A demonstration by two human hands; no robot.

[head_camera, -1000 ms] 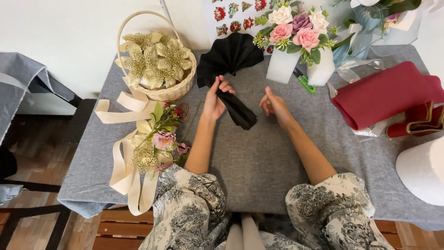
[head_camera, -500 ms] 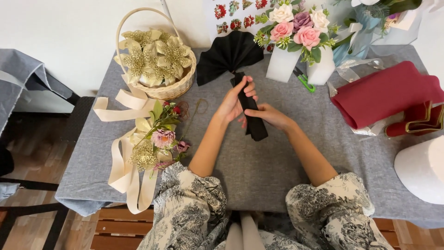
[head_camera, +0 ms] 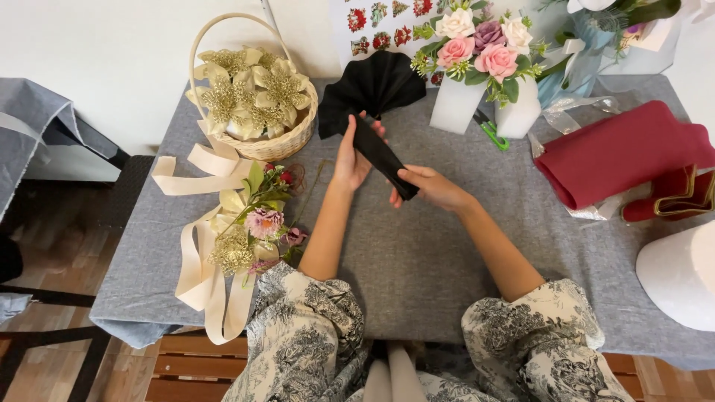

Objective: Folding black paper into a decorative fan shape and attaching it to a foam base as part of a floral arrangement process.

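Step in hand: shaping a black paper fan [head_camera: 376, 100]; its pleats are gathered into a narrow stem while the top spreads wide.
Fan position: held just above the grey counter [head_camera: 417, 253], between the basket [head_camera: 287, 141] and the white flower box [head_camera: 458, 104].
Left hand [head_camera: 351, 152]: closed around the upper stem, just under the spread pleats, thumb across the front.
Right hand [head_camera: 428, 186]: fingers curled and pinched on the stem's lower end; palm faces down.
Next move, by judgement: calls for a firm, even squeeze along the stem so the pleats do not slip apart; the left hand's hold under the fan should not slacken.
Nearby, left: basket of gold flowers; a small bouquet [head_camera: 257, 223] with cream ribbon [head_camera: 197, 260] trailing over the counter edge.
Nearby, right: green scissors [head_camera: 493, 132] beside the box; dark red wrapping [head_camera: 625, 152], well apart from both hands.
Risk, by judgement: pleats loosening if either hold eases.
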